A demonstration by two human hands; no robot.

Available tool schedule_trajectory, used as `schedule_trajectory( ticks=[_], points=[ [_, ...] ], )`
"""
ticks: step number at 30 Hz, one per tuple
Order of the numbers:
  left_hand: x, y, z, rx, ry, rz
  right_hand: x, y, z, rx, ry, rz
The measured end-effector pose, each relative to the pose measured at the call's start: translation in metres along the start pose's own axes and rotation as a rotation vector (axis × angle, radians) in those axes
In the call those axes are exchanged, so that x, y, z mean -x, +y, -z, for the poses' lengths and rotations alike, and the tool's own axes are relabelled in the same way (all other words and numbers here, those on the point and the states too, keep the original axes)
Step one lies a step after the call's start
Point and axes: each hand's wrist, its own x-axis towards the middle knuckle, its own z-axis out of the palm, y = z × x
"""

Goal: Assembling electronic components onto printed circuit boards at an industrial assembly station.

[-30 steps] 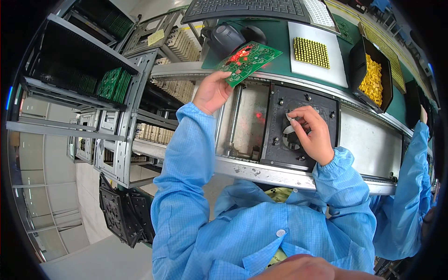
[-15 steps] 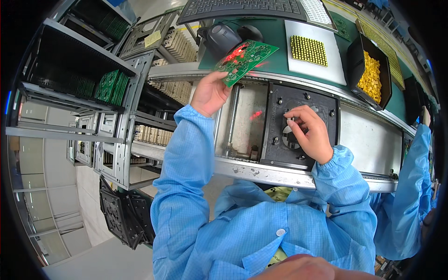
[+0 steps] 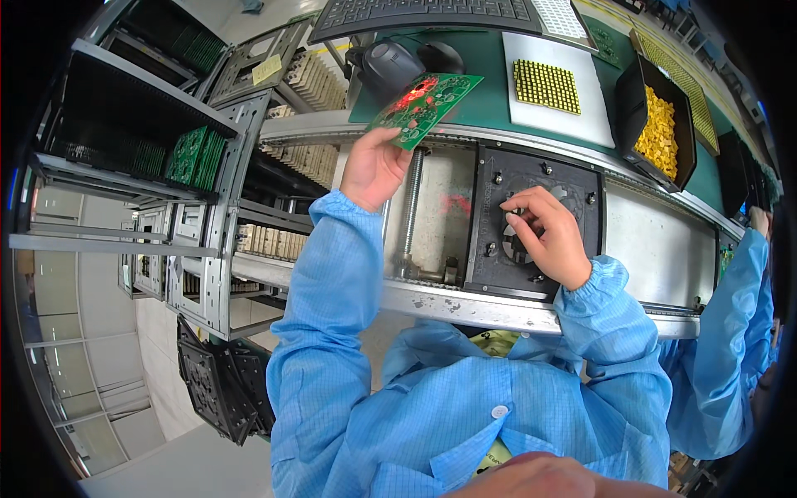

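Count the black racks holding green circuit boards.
2: the lower rack is at upper left, left of the left hand; the upper rack is above it in the picture. Others may be hidden.

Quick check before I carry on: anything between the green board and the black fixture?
Yes, the right hand is over the middle of the black fixture, partly hiding it. Otherwise, nothing visible stands between the fixture and the green board held in the left hand.
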Motion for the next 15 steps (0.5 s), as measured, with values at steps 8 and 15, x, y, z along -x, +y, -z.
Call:
schedule_trajectory(
  ticks=[8, 15],
  points=[
    [0.009, -0.024, -0.032, -0.603, -0.278, 0.252, -0.01, 0.034, 0.025, -0.848, 0.079, -0.48],
    [0.001, -0.037, -0.012, -0.674, -0.015, 0.116, -0.01, 0.016, 0.018, -0.838, -0.011, -0.438]
  ],
)
